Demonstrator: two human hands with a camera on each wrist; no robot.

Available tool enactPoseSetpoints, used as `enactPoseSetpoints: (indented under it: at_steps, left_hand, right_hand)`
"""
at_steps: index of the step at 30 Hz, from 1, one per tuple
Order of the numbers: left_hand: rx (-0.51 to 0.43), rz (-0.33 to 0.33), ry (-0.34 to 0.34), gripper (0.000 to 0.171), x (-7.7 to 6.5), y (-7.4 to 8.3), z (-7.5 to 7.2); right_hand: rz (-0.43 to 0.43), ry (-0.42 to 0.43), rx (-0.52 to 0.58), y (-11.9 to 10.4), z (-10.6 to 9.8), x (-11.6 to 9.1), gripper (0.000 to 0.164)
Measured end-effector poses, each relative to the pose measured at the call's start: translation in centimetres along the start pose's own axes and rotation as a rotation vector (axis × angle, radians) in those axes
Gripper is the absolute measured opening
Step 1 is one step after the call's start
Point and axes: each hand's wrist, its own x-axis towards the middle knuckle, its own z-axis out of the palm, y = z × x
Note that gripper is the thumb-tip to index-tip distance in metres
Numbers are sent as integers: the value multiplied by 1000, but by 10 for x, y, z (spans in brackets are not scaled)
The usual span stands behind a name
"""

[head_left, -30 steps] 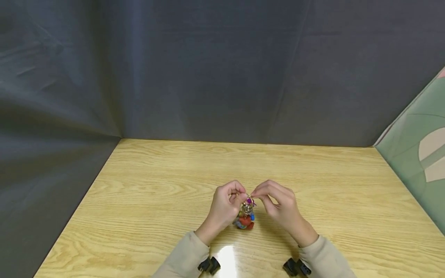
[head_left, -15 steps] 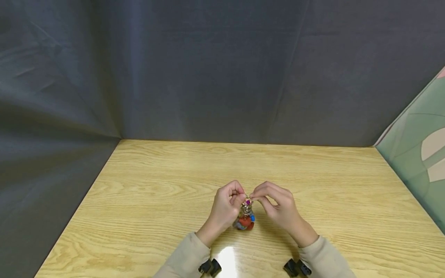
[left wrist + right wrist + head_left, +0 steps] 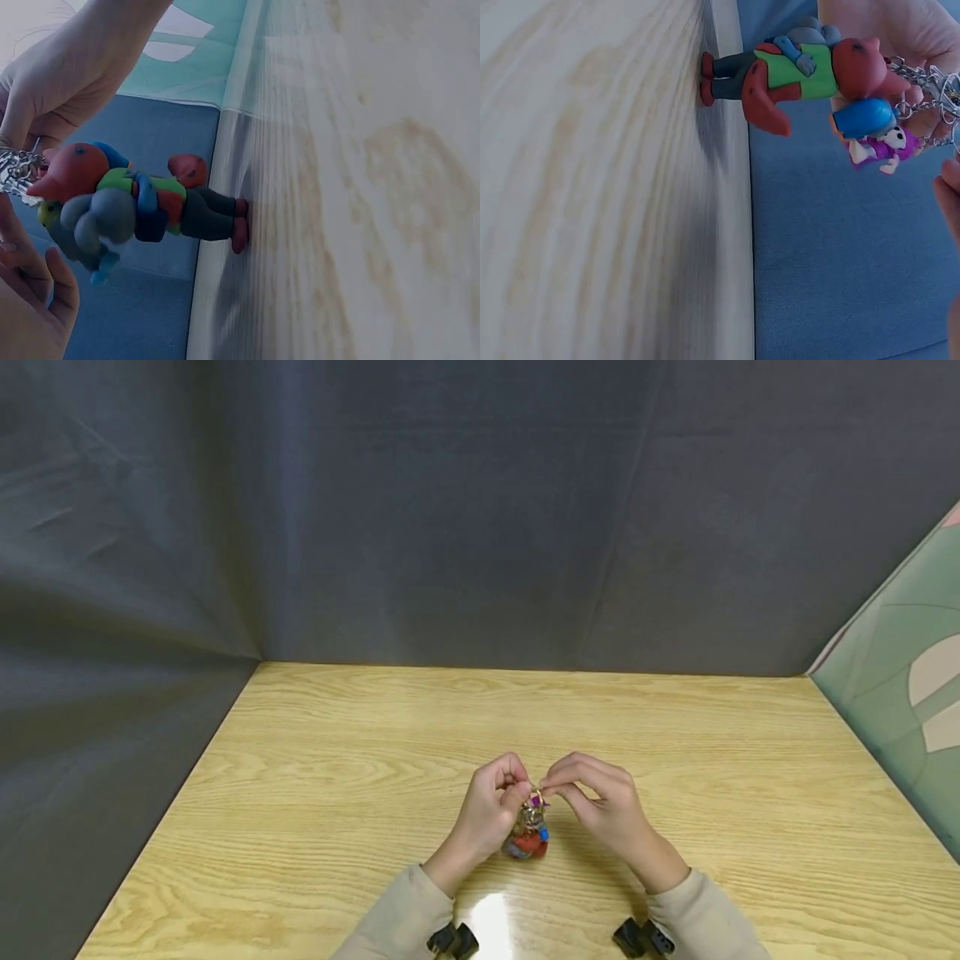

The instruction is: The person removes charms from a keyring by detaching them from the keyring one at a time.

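A bunch of small figure keychains [image 3: 529, 842] hangs below both hands near the front of the table. My left hand [image 3: 486, 806] pinches the key ring [image 3: 537, 790] at its top between thumb and forefinger. From the other side, the fingertips of my right hand [image 3: 600, 793] pinch at the same ring. A red figure in a green vest [image 3: 855, 67] has its feet right at the tabletop. Around it hang a grey figure [image 3: 109, 214], a blue piece [image 3: 864, 117] and a purple figure [image 3: 904, 141]. Silver chains [image 3: 930, 82] link them upward.
The wood-grain table [image 3: 337, 727] spreads around the hands. Dark cloth [image 3: 465, 527] stands behind it and along its left; a green patterned panel [image 3: 900, 693] borders the right. Black wrist mounts [image 3: 453, 939] sit by the sleeves.
Both hands keep their place at the ring, with slight fingertip shifts. The left hand has dropped a little, and the hanging figures have swayed and turned slightly.
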Motion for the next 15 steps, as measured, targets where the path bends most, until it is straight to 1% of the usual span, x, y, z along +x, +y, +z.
enactPoseSetpoints:
  at_steps: [5,7,10,15]
  left_hand:
    - [16,46,-24,9,0,-1,2]
    - [9,51,-28,9,0,-1,3]
    - [-10,36,-24,9,-1,0,4]
    - [-24,-3,-15,9,-2,0,6]
  right_hand:
    - [-53,28,-82,-1,-1,2,24]
    - [-79,39,-92,-1,-1,3,25]
    - [-94,52,-81,0,1,2,25]
    - [-70,71,-66,1,3,-3,26]
